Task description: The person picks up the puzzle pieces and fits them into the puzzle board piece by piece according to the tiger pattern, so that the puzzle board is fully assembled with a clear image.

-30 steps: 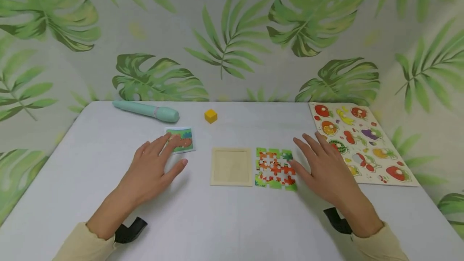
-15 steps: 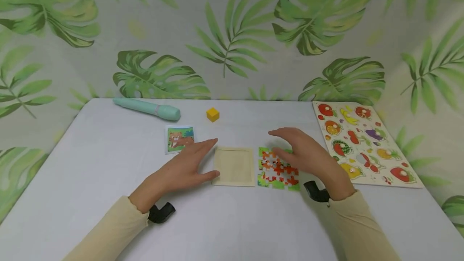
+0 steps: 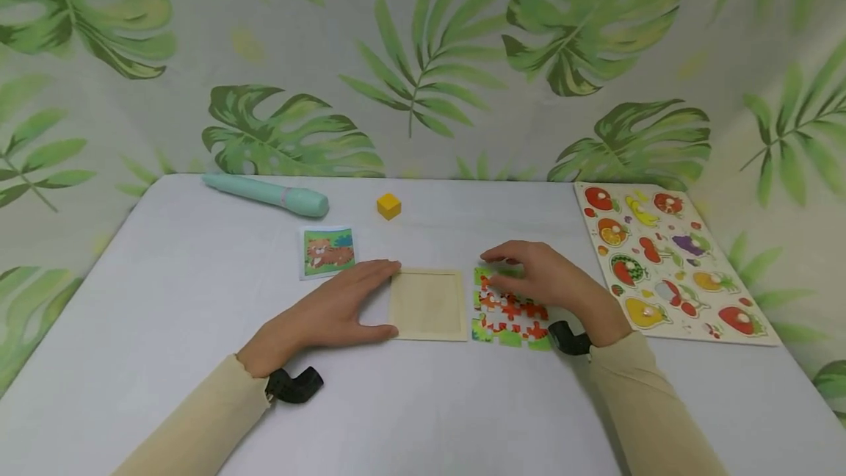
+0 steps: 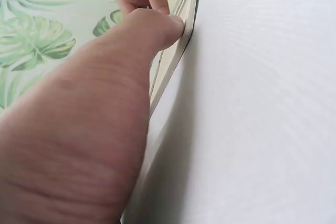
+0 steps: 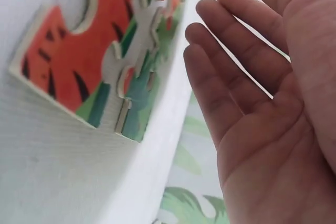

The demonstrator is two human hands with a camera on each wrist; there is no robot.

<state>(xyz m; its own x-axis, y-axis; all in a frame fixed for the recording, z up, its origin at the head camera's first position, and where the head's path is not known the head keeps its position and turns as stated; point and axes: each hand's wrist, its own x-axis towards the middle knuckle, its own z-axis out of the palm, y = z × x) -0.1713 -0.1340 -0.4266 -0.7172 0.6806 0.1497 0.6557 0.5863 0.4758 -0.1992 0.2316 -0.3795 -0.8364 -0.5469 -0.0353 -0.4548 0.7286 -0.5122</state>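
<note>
My left hand [image 3: 337, 311] lies at the left side of a shallow square wooden puzzle tray [image 3: 428, 305]. Its fingertips are by the upper left corner and the thumb is by the lower left one. In the left wrist view, the thumb [image 4: 170, 32] touches the tray's rim [image 4: 170, 64]. My right hand [image 3: 538, 278] hovers over the orange-and-green jigsaw pieces [image 3: 509, 322], partly covering them. In the right wrist view, its fingers are slightly bent and apart from the large tiger-striped piece [image 5: 79, 61], holding nothing.
A small picture card [image 3: 328, 250] lies left of the tray. Behind are a teal microphone-shaped object [image 3: 267, 195] and a yellow cube [image 3: 388, 206]. A fruit puzzle board [image 3: 661, 263] lies at the right. Leaf-patterned cloth [image 3: 423, 57] rises behind the white table [image 3: 410, 410].
My left hand has come rightward from over the picture card to the tray's left side. My right hand has moved left over the jigsaw pieces.
</note>
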